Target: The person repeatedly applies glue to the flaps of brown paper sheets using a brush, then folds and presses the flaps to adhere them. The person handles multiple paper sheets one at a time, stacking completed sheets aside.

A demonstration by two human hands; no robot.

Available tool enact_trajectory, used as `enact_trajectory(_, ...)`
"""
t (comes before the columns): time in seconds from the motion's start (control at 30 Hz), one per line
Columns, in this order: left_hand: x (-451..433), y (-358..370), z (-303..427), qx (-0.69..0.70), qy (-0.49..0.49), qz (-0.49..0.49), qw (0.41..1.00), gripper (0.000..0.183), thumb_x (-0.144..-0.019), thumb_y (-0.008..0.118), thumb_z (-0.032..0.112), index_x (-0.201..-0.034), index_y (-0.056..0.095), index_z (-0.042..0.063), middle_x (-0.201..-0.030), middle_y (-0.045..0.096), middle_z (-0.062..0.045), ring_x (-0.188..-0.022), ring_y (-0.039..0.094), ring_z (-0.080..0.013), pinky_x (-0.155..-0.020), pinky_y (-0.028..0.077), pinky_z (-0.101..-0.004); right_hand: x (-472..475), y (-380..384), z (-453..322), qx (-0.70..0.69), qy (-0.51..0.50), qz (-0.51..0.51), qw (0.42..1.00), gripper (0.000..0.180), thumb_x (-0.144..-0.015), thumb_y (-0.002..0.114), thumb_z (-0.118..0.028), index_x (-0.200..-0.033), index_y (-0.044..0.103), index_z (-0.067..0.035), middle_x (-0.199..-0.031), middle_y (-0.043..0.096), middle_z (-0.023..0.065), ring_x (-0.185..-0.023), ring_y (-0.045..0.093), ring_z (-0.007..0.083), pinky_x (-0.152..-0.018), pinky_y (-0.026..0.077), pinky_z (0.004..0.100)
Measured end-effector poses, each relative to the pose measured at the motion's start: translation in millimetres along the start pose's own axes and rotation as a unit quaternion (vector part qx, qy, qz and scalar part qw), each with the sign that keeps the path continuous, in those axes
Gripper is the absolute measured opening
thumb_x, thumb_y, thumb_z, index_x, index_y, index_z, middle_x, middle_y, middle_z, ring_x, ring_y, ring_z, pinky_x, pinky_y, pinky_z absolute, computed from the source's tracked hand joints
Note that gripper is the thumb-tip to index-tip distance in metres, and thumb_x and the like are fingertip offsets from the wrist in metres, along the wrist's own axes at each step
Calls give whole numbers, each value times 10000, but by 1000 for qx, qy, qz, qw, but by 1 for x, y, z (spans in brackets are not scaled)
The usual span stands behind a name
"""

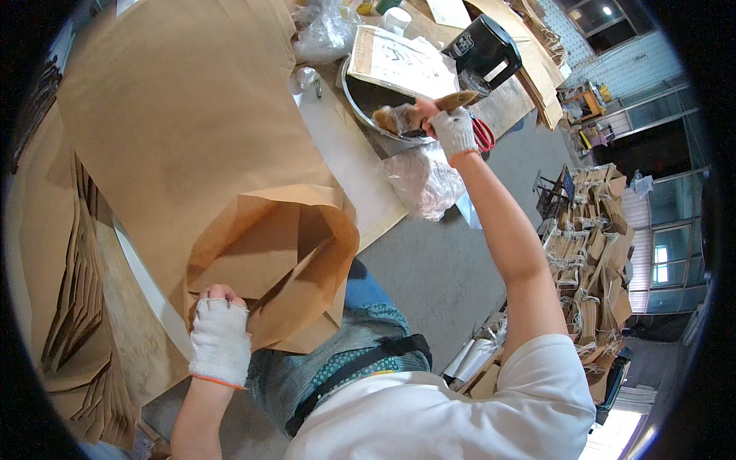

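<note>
My left hand (220,333), in a white fingerless knit glove, grips the near rim of an open brown kraft paper bag (270,253). The bag's mouth gapes towards me, and its folded inner panels show. My right hand (448,126), gloved the same way, holds a wide brush by its wooden handle (458,100). The brush's bristles (386,119) hang over a round basin (347,92), whose contents look dark. A board with a marked paper sheet (402,60) lies across part of the basin.
Stacked kraft bags (86,322) lie at the left. Beyond the basin stands a black pitcher (483,49); red-handled scissors (484,133) are beside my right wrist. Clear plastic wrap (425,178) bunches at the table edge. Tied paper bundles (592,259) are piled across the floor at right.
</note>
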State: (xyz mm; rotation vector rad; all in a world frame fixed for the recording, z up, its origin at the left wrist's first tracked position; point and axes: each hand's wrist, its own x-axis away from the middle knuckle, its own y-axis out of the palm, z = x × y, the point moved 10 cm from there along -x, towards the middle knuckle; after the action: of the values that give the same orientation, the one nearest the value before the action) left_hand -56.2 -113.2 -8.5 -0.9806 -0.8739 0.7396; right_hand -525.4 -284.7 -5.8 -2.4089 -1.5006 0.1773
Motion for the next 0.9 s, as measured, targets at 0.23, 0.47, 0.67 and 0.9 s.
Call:
enact_trajectory(0.23, -2, -3, 20, 14, 40, 90, 995, 185, -820, 628, 108, -996, 582, 76, -1127, 547, -130, -1109, 558, -342, -911, 501, -455, -2, -30, 30, 7, 213, 86, 973, 236, -906, 626, -268, -872, 630, -34, -612, 618, 76, -410, 543, 139, -344, 409, 249)
enact_trajectory(0.47, -2, 10, -13, -92, -61, 104, 988, 215, -875, 545, 103, -1074, 600, 45, -1134, 559, -161, -1034, 585, -324, -855, 522, -462, 27, 6, -34, 21, 131, 3, 991, 212, -894, 688, -301, -800, 620, -122, -589, 540, -18, -457, 483, 54, -369, 333, 204)
enact_trajectory(0.67, -5, 15, -65, 22, -186, 11, 982, 611, -668, 782, 77, -1209, 511, -11, -1358, 451, -209, -1130, 573, -394, -948, 511, -449, 166, 139, -99, -8, 30, -263, 964, 345, -917, 643, -432, -1028, 688, -108, -677, 604, -4, -452, 537, 47, -397, 415, 167)
enact_trajectory(0.9, -14, 39, -88, 122, -224, -26, 967, 477, -1020, 336, 333, -1414, 381, 68, -1352, 536, -232, -1215, 538, -409, -1027, 437, -472, 266, 273, -69, 45, -94, -435, 895, 243, -928, 677, -279, -1008, 739, -58, -845, 730, 68, -706, 682, 161, -647, 535, 302)
